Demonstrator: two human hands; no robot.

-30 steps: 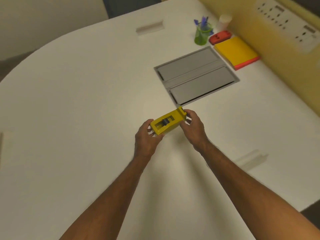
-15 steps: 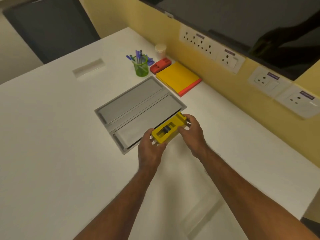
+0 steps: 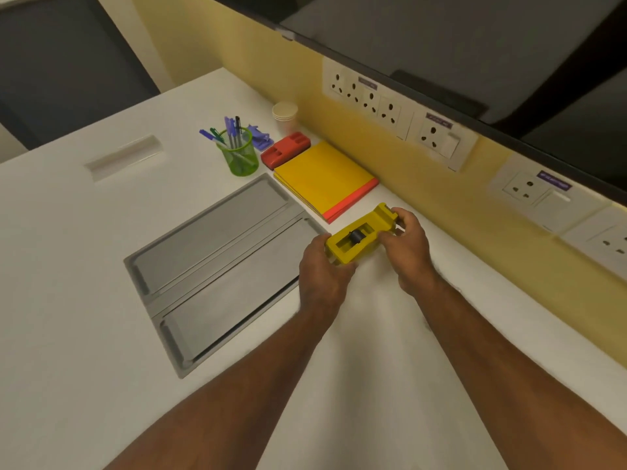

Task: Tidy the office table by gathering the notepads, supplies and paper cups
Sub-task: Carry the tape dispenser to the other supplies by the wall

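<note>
head view: the yellow tape dispenser (image 3: pixel 361 235) is held between the two hands, near the yellow partition wall (image 3: pixel 441 184) and just beside the low corner of the yellow notepad (image 3: pixel 324 178); whether it is lifted a little or already touches the white table (image 3: pixel 84 317) i cannot tell; it looks like hard plastic with a dark roller in the open middle, so i judge it stiff and rather light, not fragile, a little smooth on the sides; the toothed cutter seems to be at the far end, so it is better to hold the long side walls or the two ends, not that edge.

the left hand (image 3: pixel 322 269) is closed around the near end, the fingers curled under the body; the right hand (image 3: pixel 409 247) pinches the far end, thumb on the near side and fingers over the top corner; both hands are clamped on the dispenser, not loose.

further along the wall the gathered things stand close together: a red stapler-like box (image 3: pixel 285 149) touching the notepad's far edge, a green mesh pen holder (image 3: pixel 237 154) with pens, some purple clips (image 3: pixel 259 137) behind it, and a stack of paper cups (image 3: pixel 285 115) against the wall; the grey cable tray lid (image 3: pixel 217 262) lies flush in the table to the left of the hands.
</note>
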